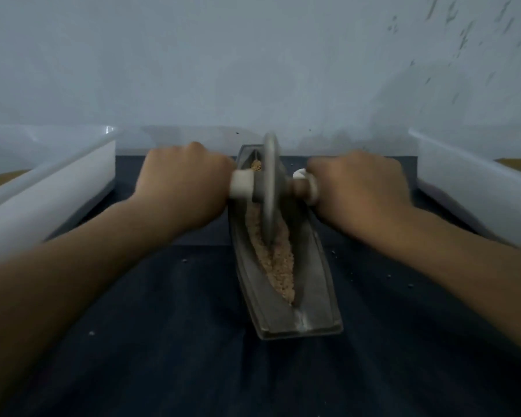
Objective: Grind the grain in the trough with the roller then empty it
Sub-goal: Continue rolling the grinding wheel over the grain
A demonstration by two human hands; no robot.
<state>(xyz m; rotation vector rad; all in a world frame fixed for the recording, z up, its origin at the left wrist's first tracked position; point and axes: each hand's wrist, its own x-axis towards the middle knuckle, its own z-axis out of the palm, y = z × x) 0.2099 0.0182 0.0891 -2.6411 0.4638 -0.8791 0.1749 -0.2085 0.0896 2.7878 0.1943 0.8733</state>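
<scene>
A boat-shaped metal trough is laid lengthwise on the dark-covered bench, with one narrow end turned toward the camera and the other close to the pale wall behind it; a strip of pale, crushed grain is spread along the trough's central channel, from near its front end up to the roller, and a small yellower patch is seen in the channel just beyond the roller; the roller, a grey disc on a cross axle, is stood upright on edge in the far half of the trough, its rim sunk into the grain; a white handle is carried out over the trough's left side, and another handle over its right side; the left grip is clenched round the left handle, knuckles up, just left of the trough; the right grip is clenched round the right handle, just right of the trough; both forearms are stretched along either side of the trough; a few stray specks are scattered on the bench on both sides of the trough; a white tub is placed well left of the trough and a second white tub well right of it, a tan filling being glimpsed in each.
</scene>
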